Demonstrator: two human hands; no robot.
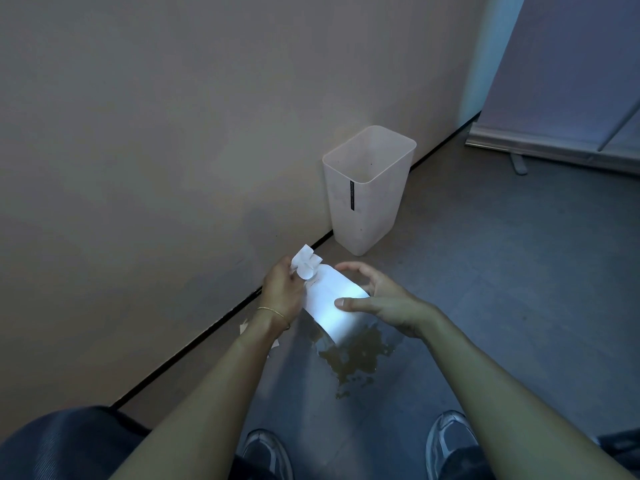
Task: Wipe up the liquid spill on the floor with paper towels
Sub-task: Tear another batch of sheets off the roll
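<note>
A white pack of paper towels (332, 303) is held above the floor in my right hand (381, 303), thumb on top and fingers curled round its far side. My left hand (282, 289) pinches a white paper towel (306, 263) that sticks out of the pack's far end. Under the pack, a brownish liquid spill (356, 358) spreads on the grey floor (485, 271), with small drops trailing towards my shoes. The pack hides part of the spill.
A white plastic bin (367, 192) stands open against the beige wall (173, 133), just beyond my hands. A banner stand base (554, 147) lies at the far right. My two shoes (266, 452) are at the bottom. Scraps of tape (244, 327) stick near the skirting.
</note>
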